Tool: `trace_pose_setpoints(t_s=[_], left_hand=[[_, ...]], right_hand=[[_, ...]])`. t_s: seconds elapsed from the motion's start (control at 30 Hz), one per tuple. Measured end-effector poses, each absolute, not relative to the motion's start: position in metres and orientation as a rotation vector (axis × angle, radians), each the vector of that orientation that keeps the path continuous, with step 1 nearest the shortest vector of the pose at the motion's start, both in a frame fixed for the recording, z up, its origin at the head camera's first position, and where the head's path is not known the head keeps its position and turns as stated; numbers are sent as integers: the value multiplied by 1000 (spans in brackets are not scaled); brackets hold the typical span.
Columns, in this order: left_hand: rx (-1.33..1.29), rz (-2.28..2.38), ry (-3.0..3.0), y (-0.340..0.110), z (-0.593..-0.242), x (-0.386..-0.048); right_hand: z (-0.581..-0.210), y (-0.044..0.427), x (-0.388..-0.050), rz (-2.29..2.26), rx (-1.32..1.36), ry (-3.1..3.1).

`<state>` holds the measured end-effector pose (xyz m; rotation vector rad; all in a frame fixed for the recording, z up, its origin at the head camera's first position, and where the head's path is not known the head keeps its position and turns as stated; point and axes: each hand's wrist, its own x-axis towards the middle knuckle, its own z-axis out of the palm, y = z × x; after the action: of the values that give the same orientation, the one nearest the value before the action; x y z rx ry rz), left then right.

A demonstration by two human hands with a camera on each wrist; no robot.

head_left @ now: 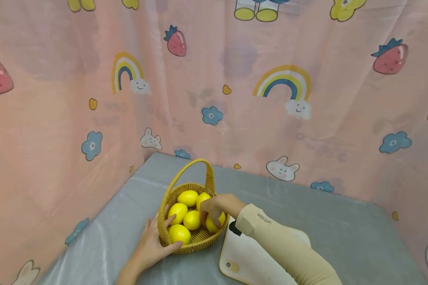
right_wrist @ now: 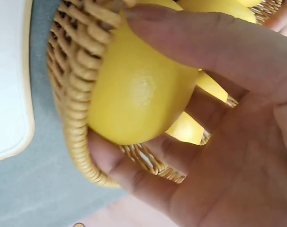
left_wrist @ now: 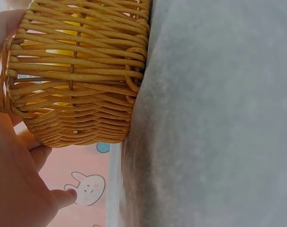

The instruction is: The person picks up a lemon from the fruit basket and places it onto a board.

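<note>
A yellow wicker basket point(head_left: 196, 248) with an arched handle holds several yellow lemons point(head_left: 179, 234). The left hand point(head_left: 151, 244) grips the basket's left rim, thumb and a finger over the edge; in the left wrist view that hand point(left_wrist: 20, 175) lies against the woven side point(left_wrist: 82, 71). The right hand point(head_left: 217, 208) reaches inside at the right, its fingers round one lemon point(head_left: 215, 222). Up close in the right wrist view, thumb and fingers of the right hand point(right_wrist: 219, 118) curl round that lemon point(right_wrist: 143, 90), which lies against the rim point(right_wrist: 77, 127).
A white board point(head_left: 251, 253) with a pale yellow edge and a hole near one corner lies right of the basket, partly under the right forearm. Grey cloth point(head_left: 328, 221) covers the table. Pink patterned curtains point(head_left: 235, 126) stand behind and at the sides.
</note>
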<state>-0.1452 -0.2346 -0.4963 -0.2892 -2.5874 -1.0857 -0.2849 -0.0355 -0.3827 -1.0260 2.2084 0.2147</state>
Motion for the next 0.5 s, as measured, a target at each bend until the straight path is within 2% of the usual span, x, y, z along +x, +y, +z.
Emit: trace_pose_setpoints(t_s=[0.5], left_hand=[[-317, -1094, -2553, -233, -497, -146]], right_hand=[[-374, 27, -296, -381, -1290, 2159]])
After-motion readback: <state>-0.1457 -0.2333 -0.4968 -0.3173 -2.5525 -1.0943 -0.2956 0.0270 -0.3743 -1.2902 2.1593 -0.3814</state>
